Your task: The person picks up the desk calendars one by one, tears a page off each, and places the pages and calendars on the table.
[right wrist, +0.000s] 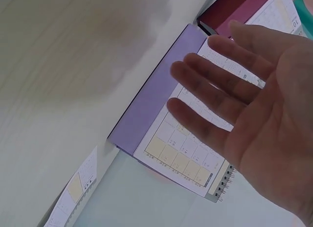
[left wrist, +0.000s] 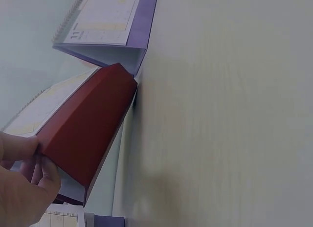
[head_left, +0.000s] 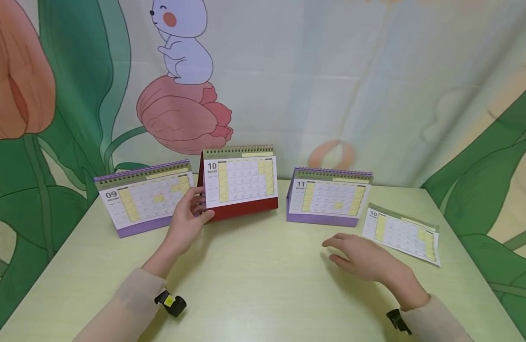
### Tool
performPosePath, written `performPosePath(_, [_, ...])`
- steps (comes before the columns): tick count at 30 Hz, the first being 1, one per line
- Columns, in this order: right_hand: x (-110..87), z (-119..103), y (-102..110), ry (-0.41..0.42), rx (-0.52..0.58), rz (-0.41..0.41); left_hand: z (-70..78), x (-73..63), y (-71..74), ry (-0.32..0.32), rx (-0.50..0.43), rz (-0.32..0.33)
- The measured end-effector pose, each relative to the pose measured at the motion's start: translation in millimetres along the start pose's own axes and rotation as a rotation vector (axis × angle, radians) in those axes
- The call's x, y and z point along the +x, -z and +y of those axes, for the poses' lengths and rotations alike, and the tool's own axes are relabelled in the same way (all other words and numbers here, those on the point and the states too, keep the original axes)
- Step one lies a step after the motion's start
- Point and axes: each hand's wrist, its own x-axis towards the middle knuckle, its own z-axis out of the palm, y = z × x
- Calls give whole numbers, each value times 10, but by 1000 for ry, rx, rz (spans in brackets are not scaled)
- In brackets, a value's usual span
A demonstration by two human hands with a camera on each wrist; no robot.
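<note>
My left hand [head_left: 187, 223] pinches the lower left edge of a red-based desk calendar [head_left: 241, 210] that shows month 10. In the left wrist view the thumb lies on the front of this red base [left wrist: 90, 124] and the fingers curl behind its side. My right hand [head_left: 361, 256] hovers over the table, its fingers apart and holding nothing. Just beyond it stands a purple desk calendar [head_left: 331, 197] showing month 11. A loose calendar sheet [head_left: 401, 235], also marked 10, lies flat to the right of that calendar.
Left of the red calendar a purple desk calendar [head_left: 145, 197] showing 09 stands partly behind my left hand. The pale table [head_left: 263, 285] ends at a printed curtain [head_left: 288, 85] with tulips and a white animal. A black strap sits at each wrist.
</note>
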Motion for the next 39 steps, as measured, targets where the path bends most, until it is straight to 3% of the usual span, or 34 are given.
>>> performPosePath(7, [72,-37,-4,39,-27,88,36,-105,37,-36,-5,-24])
performPosePath(18, [210,-275,-48,154,-96,440,121,-267,27,-37,-92,-74])
performPosePath(23, [301,-360,-49,211,-74,549,154,-331,-6,-35,-127,-97])
performPosePath(29, [411,-481,-40,276,-69,595,164,-398,-68,-33,-177,-120])
performPosePath(39, [561,-661,-85,342,-142,624,204,-527,-159,-42,-179,-166])
